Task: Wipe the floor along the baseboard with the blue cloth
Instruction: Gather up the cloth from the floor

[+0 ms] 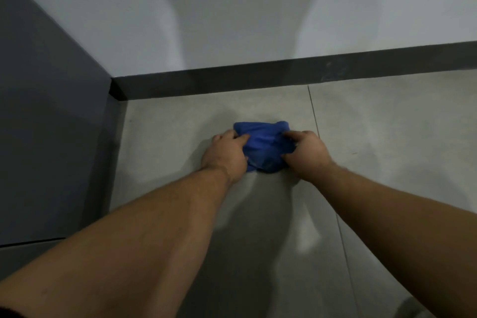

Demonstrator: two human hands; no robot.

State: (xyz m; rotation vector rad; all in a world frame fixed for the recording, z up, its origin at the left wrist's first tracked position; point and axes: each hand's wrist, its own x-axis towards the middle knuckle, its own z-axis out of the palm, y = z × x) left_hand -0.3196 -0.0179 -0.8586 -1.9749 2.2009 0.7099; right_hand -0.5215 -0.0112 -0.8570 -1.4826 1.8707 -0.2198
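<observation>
My left hand (224, 154) and right hand (307, 150) each pinch a side of the bunched blue cloth (263, 147), pressed on the floor (387, 137) near the dark baseboard (258, 76).

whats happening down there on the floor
A person is pressing a bunched blue cloth onto the grey tiled floor with both bare hands. The left hand grips its left side and the right hand its right. The cloth sits a little short of the dark baseboard, near the corner with a dark grey panel, so the strip right along the baseboard is not under it.
</observation>
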